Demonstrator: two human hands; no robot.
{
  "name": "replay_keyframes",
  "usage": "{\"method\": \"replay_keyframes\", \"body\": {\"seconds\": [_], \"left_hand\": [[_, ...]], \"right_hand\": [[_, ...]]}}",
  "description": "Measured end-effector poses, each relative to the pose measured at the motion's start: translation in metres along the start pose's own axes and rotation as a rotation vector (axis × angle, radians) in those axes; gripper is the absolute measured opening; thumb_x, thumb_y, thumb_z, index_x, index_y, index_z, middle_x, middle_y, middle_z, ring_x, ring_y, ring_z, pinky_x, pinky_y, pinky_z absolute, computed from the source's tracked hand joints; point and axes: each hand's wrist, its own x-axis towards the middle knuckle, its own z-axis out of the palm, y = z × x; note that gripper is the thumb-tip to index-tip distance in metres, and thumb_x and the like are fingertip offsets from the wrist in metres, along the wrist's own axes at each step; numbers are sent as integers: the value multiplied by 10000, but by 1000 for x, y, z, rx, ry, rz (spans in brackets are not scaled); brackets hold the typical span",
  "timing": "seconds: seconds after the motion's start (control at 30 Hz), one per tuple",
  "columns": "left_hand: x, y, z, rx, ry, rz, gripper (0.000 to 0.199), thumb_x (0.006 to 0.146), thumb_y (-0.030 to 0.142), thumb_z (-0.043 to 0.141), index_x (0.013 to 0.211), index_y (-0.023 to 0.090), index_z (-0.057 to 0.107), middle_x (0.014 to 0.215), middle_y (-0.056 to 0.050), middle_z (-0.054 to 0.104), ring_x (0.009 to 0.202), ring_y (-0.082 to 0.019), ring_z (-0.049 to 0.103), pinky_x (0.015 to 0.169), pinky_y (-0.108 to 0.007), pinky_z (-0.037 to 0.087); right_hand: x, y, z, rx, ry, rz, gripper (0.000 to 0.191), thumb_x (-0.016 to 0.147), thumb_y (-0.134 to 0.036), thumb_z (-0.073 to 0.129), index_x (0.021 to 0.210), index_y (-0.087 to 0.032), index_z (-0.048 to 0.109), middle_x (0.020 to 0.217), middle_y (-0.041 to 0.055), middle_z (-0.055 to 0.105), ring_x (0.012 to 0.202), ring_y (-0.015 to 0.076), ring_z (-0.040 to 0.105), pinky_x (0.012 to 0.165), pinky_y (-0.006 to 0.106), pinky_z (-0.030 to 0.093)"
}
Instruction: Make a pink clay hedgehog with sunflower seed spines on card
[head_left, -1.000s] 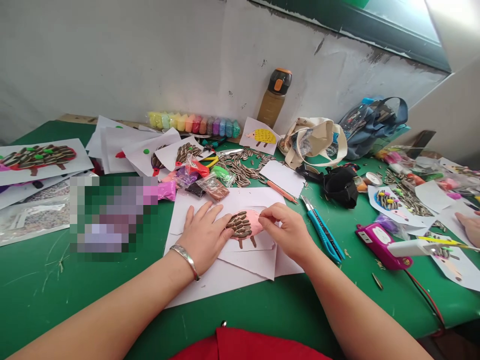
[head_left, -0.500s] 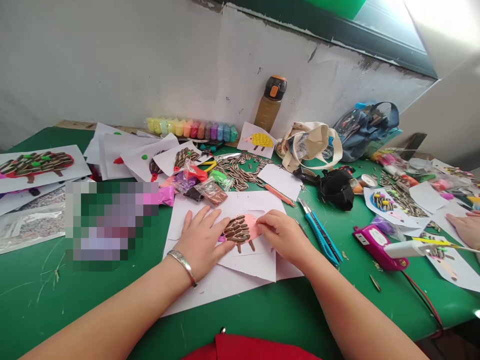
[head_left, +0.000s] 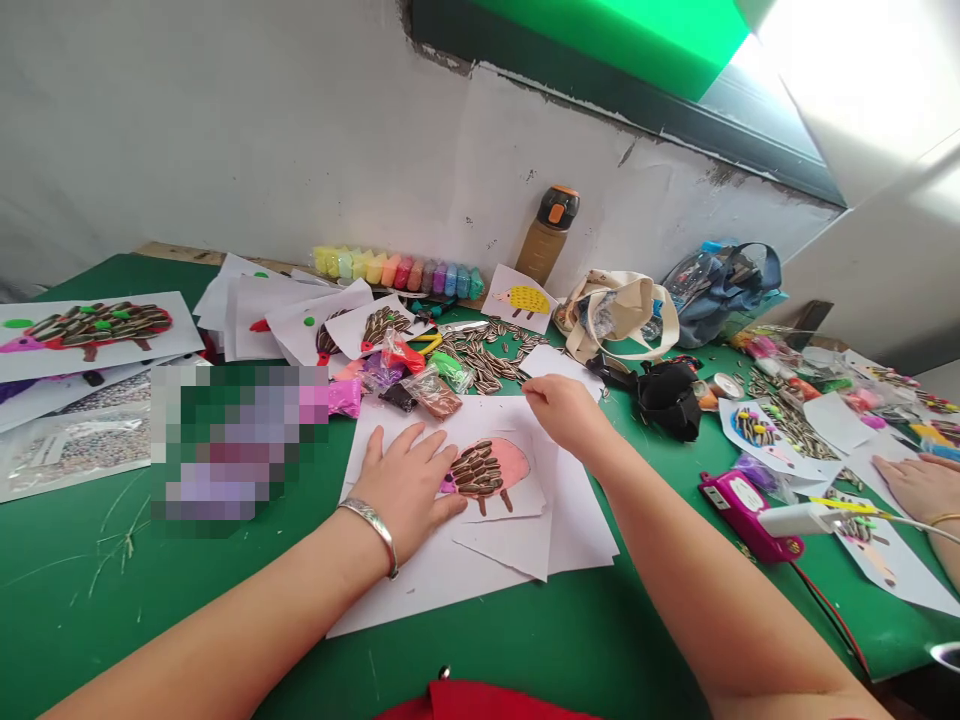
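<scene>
My left hand (head_left: 405, 485) lies flat with its fingers spread on white paper (head_left: 409, 595), at the left edge of a hedgehog picture (head_left: 504, 462). The hedgehog has a pink clay body, a purple snout and brown legs, and rows of striped sunflower seeds (head_left: 478, 470) cover its left part. Up and to the right, my right hand (head_left: 566, 410) hovers over the paper's far edge with its fingers pressed together; whatever they may hold is hidden. Beyond it lies a loose pile of sunflower seeds (head_left: 480, 355).
Small clay packets (head_left: 431, 390) sit behind the paper. A bottle (head_left: 544, 240), a cloth bag (head_left: 622, 310) and a black strapped item (head_left: 667, 400) stand farther back. At right are a magenta device (head_left: 750, 515) and another person's hand (head_left: 915, 485). Finished hedgehog pictures (head_left: 97, 335) lie at left.
My right hand has left the pink part of the hedgehog and moved away from me toward the seed pile. The left hand stays on the paper. The camera view has tilted slightly up.
</scene>
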Motion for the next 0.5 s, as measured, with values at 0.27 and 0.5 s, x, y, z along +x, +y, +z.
{"method": "replay_keyframes", "body": {"seconds": [0.27, 0.5], "left_hand": [[-1, -3, -1, -1, 1, 21, 453, 855, 451, 600, 1253, 234, 569, 1395, -69, 533, 1332, -349, 374, 1088, -676, 206], [1, -1, -2, -1, -12, 11, 455, 855, 457, 600, 1256, 244, 567, 1408, -74, 520, 1335, -348, 366, 1090, -658, 219]], "right_hand": [[33, 6, 27, -184, 23, 49, 255, 862, -136, 445, 790, -169, 687, 852, 122, 642, 870, 245, 560, 676, 322, 328], [23, -4, 21, -168, 97, 42, 275, 916, -135, 355, 1004, -158, 615, 1001, 134, 631, 956, 267, 530, 731, 347, 349]]}}
